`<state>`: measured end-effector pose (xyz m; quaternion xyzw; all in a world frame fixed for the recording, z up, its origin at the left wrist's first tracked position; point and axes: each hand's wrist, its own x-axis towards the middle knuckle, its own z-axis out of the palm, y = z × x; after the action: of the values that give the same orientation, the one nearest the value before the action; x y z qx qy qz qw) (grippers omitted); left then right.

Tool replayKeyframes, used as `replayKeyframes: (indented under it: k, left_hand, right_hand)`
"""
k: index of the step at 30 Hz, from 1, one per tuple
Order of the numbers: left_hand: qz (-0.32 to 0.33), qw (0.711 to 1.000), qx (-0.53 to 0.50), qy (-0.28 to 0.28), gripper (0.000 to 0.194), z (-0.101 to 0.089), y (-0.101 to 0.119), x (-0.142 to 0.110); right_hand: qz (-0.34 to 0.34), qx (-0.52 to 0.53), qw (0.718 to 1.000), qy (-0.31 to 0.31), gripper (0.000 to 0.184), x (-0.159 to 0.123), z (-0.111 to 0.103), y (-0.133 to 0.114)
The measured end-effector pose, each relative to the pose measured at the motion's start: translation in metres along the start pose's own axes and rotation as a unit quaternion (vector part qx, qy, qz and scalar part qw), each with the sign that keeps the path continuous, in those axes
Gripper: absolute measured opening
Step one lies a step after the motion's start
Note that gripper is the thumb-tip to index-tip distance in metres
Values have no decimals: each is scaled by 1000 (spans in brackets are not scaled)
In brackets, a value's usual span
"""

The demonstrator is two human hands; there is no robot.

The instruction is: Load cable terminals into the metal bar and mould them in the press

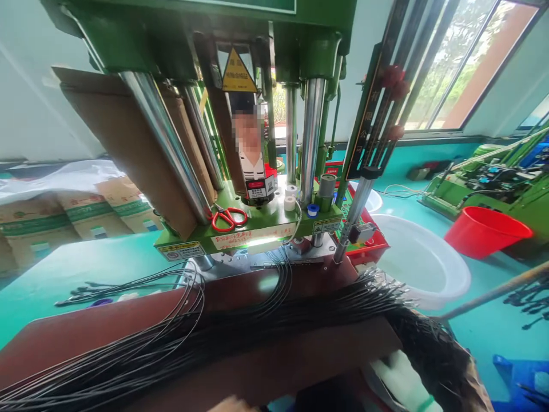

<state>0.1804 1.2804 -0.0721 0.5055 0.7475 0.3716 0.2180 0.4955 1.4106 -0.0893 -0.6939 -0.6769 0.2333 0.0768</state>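
A long bundle of black cables lies across the brown worktable, its metal-tipped ends fanned out at the right. Some thin cables run into the mould area under the green press; others loop off to the left. At the bottom edge, only a blurred sliver of my left hand shows, below the bundle. My right hand, in a pale glove with a green cuff, is smeared by motion near the table's right front corner. The fingers of both are unclear.
On the press ledge lie red-handled scissors, white rolls and a blue tape spool. Beside the right corner, a sack holds dark cables. A white tub and red bucket stand beyond. Someone is behind the press.
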Motion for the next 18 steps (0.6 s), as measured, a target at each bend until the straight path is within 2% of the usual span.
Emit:
replayKeyframes:
  k: [1,2,3,6,9,11,13,15,18]
  left_hand:
    - [51,998,7,-41,27,0,17,3]
    - [164,977,54,-126,33,1,36,9]
    - [225,956,123,-140,39,5,55,19]
    - [285,907,292,-102,51,26,103,59]
    - [324,860,366,-146,34,42,123,89]
    - [341,840,379,-188,17,42,126,100]
    - [329,848,357,-212,8,34,127,106]
    - [305,877,305,-211,9,23,130,109]
    - [314,901,251,-165,13,11,135,108]
  right_hand:
    - [-8,-9,1000,-6,24,0,-2,-1]
    - [-18,-18,1000,-10,26,0,-4,-1]
    - [-28,-25,999,-14,29,0,-5,-2]
    - [-41,-36,998,-35,40,-4,-9,0]
    - [-44,-30,997,-62,47,-8,-11,9]
    - [-51,-19,996,-74,48,-10,-12,15]
    - [-70,-5,994,-85,47,-14,-16,18]
    - [-111,21,988,-101,45,-21,-26,15]
    - [-171,83,971,-148,42,-39,-50,-1]
